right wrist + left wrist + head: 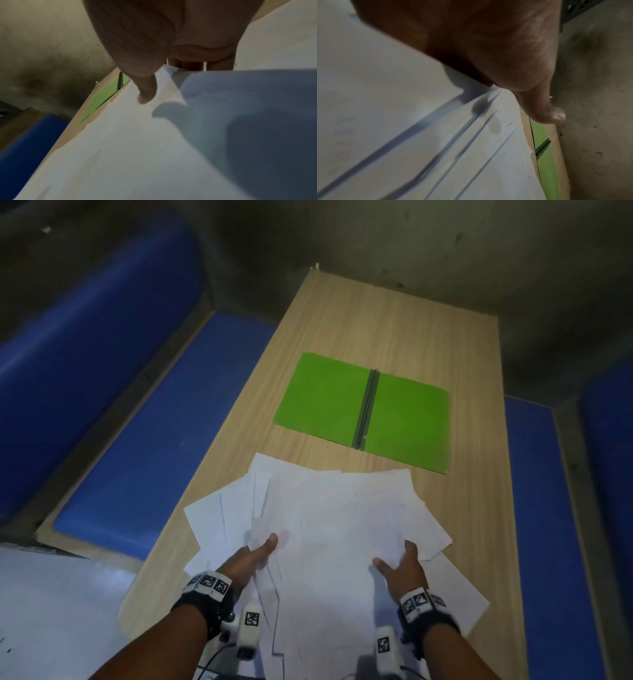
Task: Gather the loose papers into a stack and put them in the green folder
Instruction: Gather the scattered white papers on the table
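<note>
Several loose white papers [335,518] lie fanned over the near half of the wooden table [387,323]. My left hand [255,558] holds their left side, thumb on top and fingers hidden beneath the sheets. My right hand [406,568] pinches the right side. In the right wrist view its thumb [147,94] presses on a sheet's [137,148] raised corner, with the fingers behind it. The green folder [363,412] lies open and flat beyond the papers, its dark spine pointing towards me. The left wrist view shows my hand [488,47] above the papers [402,135], folder [546,169] beyond them.
Blue padded benches run along the table's left [154,440] and right [548,508] sides. A stained grey wall [445,241] closes the far end. Bare table shows around and behind the folder. A pale surface [51,611] lies at lower left.
</note>
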Available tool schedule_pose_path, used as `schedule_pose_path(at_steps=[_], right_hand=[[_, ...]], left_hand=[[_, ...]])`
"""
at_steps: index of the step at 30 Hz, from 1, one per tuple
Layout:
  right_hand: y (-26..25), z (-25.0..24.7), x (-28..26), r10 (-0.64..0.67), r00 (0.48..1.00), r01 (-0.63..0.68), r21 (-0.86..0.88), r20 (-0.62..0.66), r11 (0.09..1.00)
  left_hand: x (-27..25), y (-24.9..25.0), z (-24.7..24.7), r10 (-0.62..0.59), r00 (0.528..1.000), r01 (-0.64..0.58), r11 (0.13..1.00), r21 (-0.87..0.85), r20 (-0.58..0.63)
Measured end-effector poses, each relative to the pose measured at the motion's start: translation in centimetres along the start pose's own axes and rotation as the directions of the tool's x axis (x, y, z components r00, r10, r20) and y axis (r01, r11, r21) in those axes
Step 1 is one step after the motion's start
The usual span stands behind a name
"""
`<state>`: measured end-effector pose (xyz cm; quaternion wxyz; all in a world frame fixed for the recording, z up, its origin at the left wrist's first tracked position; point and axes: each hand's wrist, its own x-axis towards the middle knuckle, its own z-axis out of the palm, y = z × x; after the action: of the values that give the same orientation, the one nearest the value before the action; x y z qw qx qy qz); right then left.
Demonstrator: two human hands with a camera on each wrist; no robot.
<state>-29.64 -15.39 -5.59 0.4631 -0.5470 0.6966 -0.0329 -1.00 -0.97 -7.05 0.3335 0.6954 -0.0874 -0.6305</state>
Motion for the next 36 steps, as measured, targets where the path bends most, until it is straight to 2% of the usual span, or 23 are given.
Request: schedule_pose_path(at_steps=[3,8,10,12,14,15,17,19,21,22,23,26,27,29,32,36], right_hand=[[0.4,1.1,0.0,-0.040,0.999,0.040,-0.014,-0.013,0.999],[0.4,2.6,0.0,-0.169,0.982,0.174,-0.049,0.090,0.984],[-0.1,2.9,-0.1,-0.158,0.983,0.162,-0.040,0.096,0.986],[-0.2,2.9,-0.1,-0.107,0.994,0.107,-0.002,0.032,0.994],[0.2,2.6,0.2,-0.053,0.997,0.057,0.095,-0.048,0.994],[0.5,2.4,0.2,-0.040,0.997,0.048,0.114,-0.064,0.992],[1.3,2.2,0.1,-0.037,0.999,0.038,0.026,-0.034,0.999],[1.7,2.6,-0.4,-0.083,0.996,0.086,-0.096,0.035,0.992],[1.7,3.3,-1.0,-0.132,0.988,0.141,-0.116,0.079,0.983],[1.6,3.6,-1.2,-0.130,0.989,0.137,-0.112,0.068,0.984],[1.3,3.7,-1.3,-0.119,0.993,0.121,-0.095,0.029,0.988],[0.9,3.4,-1.3,0.026,0.994,-0.022,0.038,-0.110,0.999],[0.6,3.2,-1.5,0.042,0.994,-0.038,0.044,-0.103,0.998],[0.6,3.1,-1.7,0.014,1.000,-0.014,-0.045,0.005,0.999],[0.6,2.9,-2.3,-0.029,0.990,0.045,-0.117,0.140,0.992],[0.8,1.9,-2.3,-0.100,0.990,0.106,-0.060,0.097,0.993]], left_hand=[[-0.8,-1.5,1.3,0.086,0.996,-0.083,0.991,-0.103,0.021],[0.0,-4.0,3.1,0.087,0.996,-0.081,0.982,-0.172,0.029],[0.1,-3.9,3.4,0.085,0.996,-0.084,0.984,-0.157,-0.002],[-0.1,-3.3,3.2,0.106,0.992,-0.113,0.988,-0.105,-0.070],[-0.1,-2.6,2.6,0.067,0.987,-0.081,0.992,-0.095,-0.145],[-0.2,-2.3,2.2,0.008,0.986,-0.035,0.986,-0.162,-0.164],[0.6,-2.4,1.6,-0.084,0.981,0.036,0.964,-0.263,-0.173],[0.5,-2.1,2.0,0.001,0.986,-0.025,0.990,-0.142,-0.167],[0.1,-2.1,3.3,0.126,0.977,-0.120,0.992,0.043,-0.170],[-0.3,-1.9,4.0,0.155,0.978,-0.147,0.987,0.068,-0.137],[-0.3,-2.0,4.4,0.148,0.983,-0.143,0.988,0.058,-0.104],[-0.2,-3.0,4.3,0.130,0.990,-0.127,0.991,0.044,-0.050],[-0.3,-3.2,4.1,0.140,0.989,-0.135,0.986,0.095,-0.042],[-0.3,-3.7,4.1,0.121,0.992,-0.116,0.983,0.141,-0.026],[0.2,-4.1,4.3,0.064,0.997,-0.065,0.997,0.031,0.039],[0.5,-4.2,3.5,0.131,0.989,-0.124,0.988,0.095,-0.075]])
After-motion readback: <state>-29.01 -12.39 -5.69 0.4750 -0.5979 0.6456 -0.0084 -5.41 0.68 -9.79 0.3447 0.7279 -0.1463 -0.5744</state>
